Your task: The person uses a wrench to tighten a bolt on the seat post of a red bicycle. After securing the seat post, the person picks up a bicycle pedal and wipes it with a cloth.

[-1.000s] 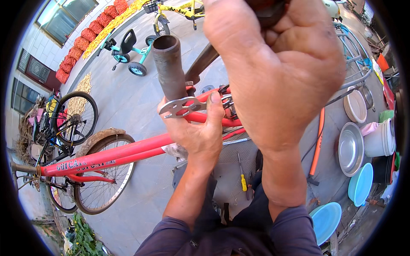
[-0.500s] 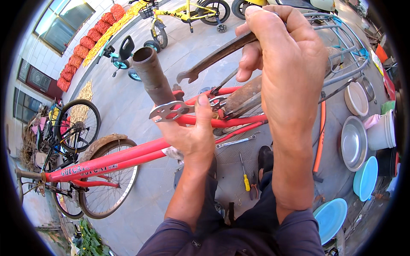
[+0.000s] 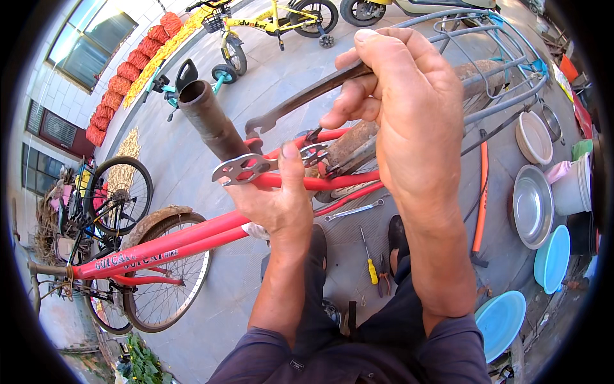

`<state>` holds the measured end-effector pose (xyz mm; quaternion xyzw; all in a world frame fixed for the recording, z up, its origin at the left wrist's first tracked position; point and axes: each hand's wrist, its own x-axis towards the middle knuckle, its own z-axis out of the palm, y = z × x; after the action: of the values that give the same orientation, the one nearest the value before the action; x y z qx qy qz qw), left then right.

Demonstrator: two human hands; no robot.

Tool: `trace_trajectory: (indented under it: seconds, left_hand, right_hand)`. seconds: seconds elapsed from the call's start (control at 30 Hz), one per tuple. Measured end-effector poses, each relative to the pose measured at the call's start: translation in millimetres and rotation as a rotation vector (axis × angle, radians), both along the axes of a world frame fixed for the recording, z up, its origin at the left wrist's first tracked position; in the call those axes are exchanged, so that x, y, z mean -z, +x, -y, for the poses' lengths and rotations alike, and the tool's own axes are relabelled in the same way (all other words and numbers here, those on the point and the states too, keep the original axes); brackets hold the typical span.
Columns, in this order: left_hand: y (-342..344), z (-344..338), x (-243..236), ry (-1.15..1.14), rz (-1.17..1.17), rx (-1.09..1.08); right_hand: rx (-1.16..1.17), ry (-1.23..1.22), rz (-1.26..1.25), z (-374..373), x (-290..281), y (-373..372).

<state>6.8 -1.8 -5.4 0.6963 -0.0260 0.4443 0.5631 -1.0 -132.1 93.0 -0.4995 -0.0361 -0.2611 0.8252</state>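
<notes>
My left hand (image 3: 268, 205) grips a red bicycle frame (image 3: 169, 233) and a flat silver multi-hole spanner (image 3: 240, 168) at the base of an upright, slightly tilted rusty tube (image 3: 211, 118). Its thumb presses on the spanner. My right hand (image 3: 412, 121), raised to the right, holds a long dark open-ended wrench (image 3: 300, 96) between thumb and bent fingers. The wrench jaw is near a red fitting beside the tube; whether it touches, I cannot tell. Below the frame lie a silver ring spanner (image 3: 355, 210), a yellow screwdriver (image 3: 371, 269) and pliers (image 3: 384, 281).
Other bicycles (image 3: 112, 192), a yellow child's bike (image 3: 281, 25), a teal tricycle (image 3: 176, 89) and red mesh sacks (image 3: 137, 57) surround the paved yard. A tubular rack (image 3: 505, 104) is at upper right. Basins (image 3: 499, 323), buckets (image 3: 569, 192) and an orange tube (image 3: 481, 198) lie right.
My right hand has come down and to the left, bringing the wrench into view and toward the tube's base. The tube now leans further left as the view shifts.
</notes>
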Motion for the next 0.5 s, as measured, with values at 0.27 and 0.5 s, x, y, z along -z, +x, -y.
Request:
trace_trajectory:
  seconds: [0.27,0.5]
  left_hand:
    - [-1.6,-0.2,-2.2,-0.002,-0.028,0.001]
    - [-1.8,-0.1,-1.7,0.019,-0.03,-0.029]
  right_hand:
    - [-0.006,0.034,-0.034,-3.6,0.1,-1.6]
    - [-0.043,0.052,-0.09,-4.9,0.0,-4.1]
